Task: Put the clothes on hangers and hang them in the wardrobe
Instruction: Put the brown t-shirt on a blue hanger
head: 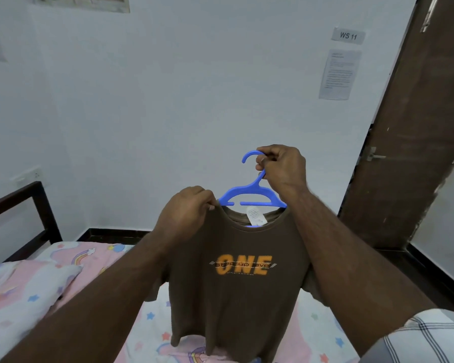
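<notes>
A brown T-shirt (236,297) with an orange "ONE" print hangs in front of me above the bed. A blue plastic hanger (252,199) sits inside its neck opening, with the hook and upper bar sticking out above the collar. My right hand (281,166) grips the hanger's neck just below the hook. My left hand (189,208) pinches the shirt's left shoulder beside the collar. A white label shows inside the collar. The hanger's arms are hidden under the fabric.
A bed (63,297) with a pink unicorn-print sheet lies below, a pillow (29,289) at the left by the dark headboard (34,205). A brown wooden door (409,153) stands at the right. A white wall with paper notices is ahead.
</notes>
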A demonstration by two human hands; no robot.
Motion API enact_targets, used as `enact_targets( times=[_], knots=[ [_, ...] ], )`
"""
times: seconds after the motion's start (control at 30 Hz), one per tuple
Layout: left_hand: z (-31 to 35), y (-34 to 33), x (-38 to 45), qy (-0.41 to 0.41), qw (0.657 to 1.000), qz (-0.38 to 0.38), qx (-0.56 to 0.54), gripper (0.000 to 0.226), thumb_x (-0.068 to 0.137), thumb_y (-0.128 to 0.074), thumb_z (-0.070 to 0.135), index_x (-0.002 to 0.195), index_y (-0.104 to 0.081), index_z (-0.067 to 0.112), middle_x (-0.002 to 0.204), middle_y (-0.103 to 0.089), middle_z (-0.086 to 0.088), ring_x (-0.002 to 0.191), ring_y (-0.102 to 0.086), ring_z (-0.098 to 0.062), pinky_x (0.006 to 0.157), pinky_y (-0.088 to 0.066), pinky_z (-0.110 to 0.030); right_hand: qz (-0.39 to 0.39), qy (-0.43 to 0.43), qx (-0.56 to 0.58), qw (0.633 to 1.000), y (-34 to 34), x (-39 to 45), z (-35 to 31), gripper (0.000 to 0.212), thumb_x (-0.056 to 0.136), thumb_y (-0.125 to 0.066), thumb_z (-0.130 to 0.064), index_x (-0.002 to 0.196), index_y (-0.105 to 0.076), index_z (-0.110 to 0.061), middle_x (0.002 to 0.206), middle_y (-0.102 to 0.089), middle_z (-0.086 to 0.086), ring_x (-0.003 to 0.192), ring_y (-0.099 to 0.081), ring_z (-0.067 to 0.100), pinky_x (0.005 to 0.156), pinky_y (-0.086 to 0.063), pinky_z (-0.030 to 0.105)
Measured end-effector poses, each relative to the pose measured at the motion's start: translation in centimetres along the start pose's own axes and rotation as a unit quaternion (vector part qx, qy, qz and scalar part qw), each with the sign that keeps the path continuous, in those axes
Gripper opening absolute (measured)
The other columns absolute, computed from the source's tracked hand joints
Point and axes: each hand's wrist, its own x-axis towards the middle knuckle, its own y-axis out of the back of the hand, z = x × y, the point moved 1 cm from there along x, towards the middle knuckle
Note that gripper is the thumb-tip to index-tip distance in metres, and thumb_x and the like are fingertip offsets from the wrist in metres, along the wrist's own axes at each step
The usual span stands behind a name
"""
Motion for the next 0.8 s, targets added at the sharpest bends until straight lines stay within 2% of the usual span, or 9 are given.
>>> enact_targets(
  times=[0.17, 0.27, 0.33, 0.43, 0.5, 0.57, 0.7, 0.77, 0.8],
  knots=[
    [-0.3, -0.2, -1.5, -0.041, 0.998, 0.021, 0.035, 0.008, 0.087, -0.067, 0.002, 0.089, -0.071, 0.008, 0.085, -0.066, -0.007, 0.078, -0.060, -0.029, 0.067, -0.049, -0.043, 0.023, 0.012, -0.020, 0.999, -0.3, 0.2, 0.0, 0.020, 0.091, -0.064, -0.008, 0.102, -0.077, -0.019, 0.079, -0.074, -0.007, 0.068, -0.072, 0.004, 0.072, -0.063, 0.034],
    [-0.7, -0.8, -2.5, -0.035, 0.999, 0.011, 0.020, 0.008, 0.090, -0.067, 0.005, 0.092, -0.072, 0.012, 0.087, -0.068, -0.003, 0.081, -0.061, -0.025, 0.071, -0.049, -0.040, 0.011, 0.023, -0.028, 0.999, -0.6, 0.3, -0.2, 0.021, 0.092, -0.063, -0.008, 0.104, -0.076, -0.018, 0.081, -0.074, -0.005, 0.072, -0.072, 0.008, 0.076, -0.062, 0.036],
    [-1.7, -0.8, -2.7, 0.011, 1.000, 0.029, -0.001, 0.010, 0.093, -0.066, 0.012, 0.097, -0.074, 0.014, 0.092, -0.070, 0.000, 0.087, -0.061, -0.021, 0.078, -0.049, -0.037, -0.003, 0.031, -0.023, 0.999, -0.8, 0.1, -0.2, 0.022, 0.092, -0.062, -0.006, 0.106, -0.076, -0.016, 0.081, -0.074, -0.005, 0.071, -0.072, 0.007, 0.080, -0.061, 0.037],
    [-4.3, 0.0, -2.9, 0.134, 0.988, 0.074, -0.008, 0.019, 0.096, -0.063, 0.021, 0.111, -0.073, 0.018, 0.109, -0.070, 0.002, 0.101, -0.061, -0.018, 0.091, -0.048, -0.035, -0.006, 0.031, -0.006, 0.999, -0.7, 0.1, -0.1, 0.022, 0.092, -0.063, -0.005, 0.105, -0.076, -0.016, 0.080, -0.074, -0.004, 0.069, -0.072, 0.007, 0.080, -0.062, 0.038],
    [-5.8, 0.4, -3.2, 0.221, 0.973, 0.062, -0.027, 0.029, 0.095, -0.064, 0.026, 0.123, -0.069, 0.021, 0.123, -0.065, 0.000, 0.111, -0.060, -0.022, 0.099, -0.048, -0.042, -0.001, 0.029, 0.000, 1.000, -0.5, 0.1, -0.1, 0.021, 0.092, -0.063, -0.005, 0.106, -0.076, -0.015, 0.080, -0.074, -0.003, 0.070, -0.073, 0.008, 0.081, -0.062, 0.038],
    [-6.6, 0.4, -3.5, 0.283, 0.958, 0.020, -0.052, 0.038, 0.092, -0.067, 0.025, 0.129, -0.064, 0.022, 0.129, -0.064, 0.000, 0.114, -0.061, -0.023, 0.102, -0.049, -0.044, 0.002, 0.033, -0.002, 0.999, -0.3, 0.1, -0.1, 0.021, 0.093, -0.063, -0.005, 0.106, -0.076, -0.014, 0.080, -0.074, -0.003, 0.070, -0.073, 0.009, 0.081, -0.062, 0.038],
    [-7.6, 0.0, -3.8, 0.334, 0.936, 0.030, -0.105, 0.031, 0.092, -0.059, 0.005, 0.118, -0.069, 0.018, 0.112, -0.071, 0.001, 0.095, -0.064, -0.017, 0.086, -0.054, -0.028, 0.002, 0.038, -0.009, 0.999, 0.0, -0.1, -0.2, 0.020, 0.093, -0.063, -0.005, 0.107, -0.076, -0.014, 0.080, -0.073, -0.005, 0.071, -0.073, 0.008, 0.081, -0.062, 0.038],
    [-8.1, 0.3, -3.7, 0.330, 0.938, 0.033, -0.097, 0.026, 0.093, -0.057, 0.003, 0.107, -0.073, 0.018, 0.101, -0.072, 0.004, 0.092, -0.065, -0.014, 0.075, -0.046, -0.009, 0.001, 0.034, -0.009, 0.999, 0.1, -0.2, 0.0, 0.020, 0.094, -0.064, -0.006, 0.108, -0.075, -0.014, 0.082, -0.074, -0.003, 0.073, -0.073, 0.010, 0.081, -0.062, 0.039],
    [-8.3, 0.5, -3.6, 0.327, 0.940, 0.033, -0.092, 0.023, 0.094, -0.058, 0.004, 0.102, -0.074, 0.018, 0.097, -0.073, 0.005, 0.089, -0.065, -0.011, 0.069, -0.040, -0.004, 0.001, 0.033, -0.011, 0.999, 0.1, -0.2, 0.0, 0.020, 0.094, -0.064, -0.006, 0.108, -0.075, -0.014, 0.082, -0.074, -0.003, 0.073, -0.073, 0.011, 0.082, -0.062, 0.039]
  ],
)
